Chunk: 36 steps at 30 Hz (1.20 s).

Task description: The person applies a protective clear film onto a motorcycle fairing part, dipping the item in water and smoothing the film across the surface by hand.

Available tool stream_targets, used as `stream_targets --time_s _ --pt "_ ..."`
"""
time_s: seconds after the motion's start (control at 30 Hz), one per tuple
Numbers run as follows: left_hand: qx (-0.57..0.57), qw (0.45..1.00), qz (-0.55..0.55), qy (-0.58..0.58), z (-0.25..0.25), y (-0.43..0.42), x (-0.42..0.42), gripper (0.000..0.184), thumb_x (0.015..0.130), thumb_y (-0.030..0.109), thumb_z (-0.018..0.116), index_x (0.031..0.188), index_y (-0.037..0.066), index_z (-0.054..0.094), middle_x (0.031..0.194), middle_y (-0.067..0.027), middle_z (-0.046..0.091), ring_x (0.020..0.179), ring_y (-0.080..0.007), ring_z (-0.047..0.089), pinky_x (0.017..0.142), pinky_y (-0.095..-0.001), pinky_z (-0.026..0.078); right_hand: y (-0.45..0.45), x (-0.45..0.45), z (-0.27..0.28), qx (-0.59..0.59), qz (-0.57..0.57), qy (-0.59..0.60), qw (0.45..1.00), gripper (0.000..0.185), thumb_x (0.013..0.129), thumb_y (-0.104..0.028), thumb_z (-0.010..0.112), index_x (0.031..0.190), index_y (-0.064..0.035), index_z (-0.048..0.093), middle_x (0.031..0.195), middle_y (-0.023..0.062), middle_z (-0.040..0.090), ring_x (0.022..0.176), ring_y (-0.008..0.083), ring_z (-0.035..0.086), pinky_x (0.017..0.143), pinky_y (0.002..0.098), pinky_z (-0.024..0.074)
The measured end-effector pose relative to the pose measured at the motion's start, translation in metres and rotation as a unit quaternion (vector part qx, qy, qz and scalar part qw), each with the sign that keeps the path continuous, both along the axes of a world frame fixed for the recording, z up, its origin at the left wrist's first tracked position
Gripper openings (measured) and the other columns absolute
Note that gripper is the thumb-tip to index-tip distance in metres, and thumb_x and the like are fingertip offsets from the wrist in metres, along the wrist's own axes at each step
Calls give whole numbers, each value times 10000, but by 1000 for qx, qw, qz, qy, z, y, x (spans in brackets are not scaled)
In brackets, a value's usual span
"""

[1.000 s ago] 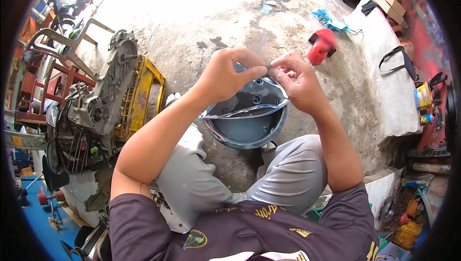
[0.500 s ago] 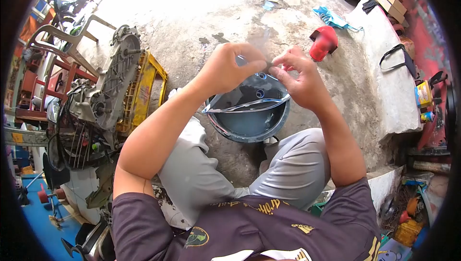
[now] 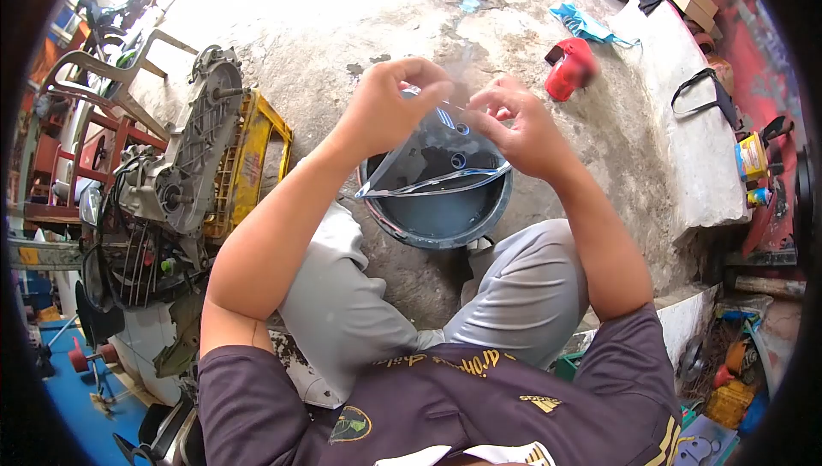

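Observation:
My left hand (image 3: 396, 99) is raised over the far side of a dark basin (image 3: 441, 241), its thumb and fingers drawn together. Close by on the right, my right hand (image 3: 518, 128) is pinched too, fingertips toward the left ones. A thin, light line shows between the two hands, too fine to name. Beneath them, a dark glossy panel (image 3: 428, 162) with shiny light edges and round holes rests in the basin. Cloudy grey water (image 3: 437, 213) shows in the basin's near part. My hands cover the far rim.
Left of the basin stand a yellow crate (image 3: 264, 153) and a grey metal engine casing (image 3: 201, 136). A red container (image 3: 565, 72) and blue cloth (image 3: 586, 25) lie on the concrete floor at the far right. A white ledge (image 3: 685, 123) runs along the right.
My hands have moved slightly apart, the left toward the left and the right a little down. The small dark thing seen between the fingertips no longer shows; a thin line does.

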<state>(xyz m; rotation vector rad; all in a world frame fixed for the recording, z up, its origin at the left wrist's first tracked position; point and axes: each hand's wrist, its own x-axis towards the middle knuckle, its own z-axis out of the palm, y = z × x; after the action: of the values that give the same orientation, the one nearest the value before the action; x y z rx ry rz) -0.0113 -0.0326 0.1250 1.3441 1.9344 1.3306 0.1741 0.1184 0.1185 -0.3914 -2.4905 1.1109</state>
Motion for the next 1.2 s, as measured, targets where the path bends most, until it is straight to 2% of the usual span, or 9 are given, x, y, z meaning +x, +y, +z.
stream_targets --time_s 0.13,0.27,0.5,0.67,0.77,1.1,1.2 --pt "-8 998 -2 -64 0 -1 -2 268 991 264 740 1126 35 776 1052 -30 772 1011 -113 689 979 -333 529 -6 -6 -3 -32 2 -9 999 297 929 -302 795 1041 -29 767 974 96 620 827 207 614 767 340 518" --pt "-17 1000 -10 -23 -1 -2 -1 264 997 259 735 1133 36 771 1072 -36 770 1021 -107 687 995 -345 529 -3 -8 -8 -86 5 1 996 307 931 -298 801 1057 -20 770 957 87 626 822 194 603 767 336 512" --pt "-7 1000 -16 -11 -3 -1 -2 252 993 259 735 1116 42 773 1058 -32 769 1033 -116 687 1015 -346 513 1 -7 -7 -69 19 19 997 302 939 -287 793 1014 4 769 936 87 649 829 183 607 761 337 510" --pt "-20 999 -29 -3 -1 -2 -2 251 998 260 727 1130 52 775 1073 -35 773 1045 -120 689 1010 -348 510 4 -7 -6 -106 -1 17 994 326 944 -287 778 1024 29 769 922 95 645 836 188 611 754 346 503" --pt "-20 999 -43 -18 0 -2 0 253 997 261 728 1143 61 780 1090 -38 776 1063 -132 691 1018 -359 502 6 -5 -5 -42 9 4 999 303 949 -273 767 1036 17 780 921 99 640 840 201 616 754 357 495" --pt "-60 995 -74 13 7 -7 -2 206 959 222 757 1117 100 809 1107 -44 785 1088 -161 691 1064 -410 470 2 -1 0 -22 56 -15 998 244 941 -240 769 1026 -12 789 914 109 632 819 233 619 756 369 489" --pt "-64 996 -67 16 8 -8 -1 210 950 223 766 1109 93 810 1085 -48 787 1081 -161 691 1067 -408 471 1 1 4 -26 63 -21 997 231 923 -238 788 1009 -24 792 965 118 637 911 266 623 815 380 500"
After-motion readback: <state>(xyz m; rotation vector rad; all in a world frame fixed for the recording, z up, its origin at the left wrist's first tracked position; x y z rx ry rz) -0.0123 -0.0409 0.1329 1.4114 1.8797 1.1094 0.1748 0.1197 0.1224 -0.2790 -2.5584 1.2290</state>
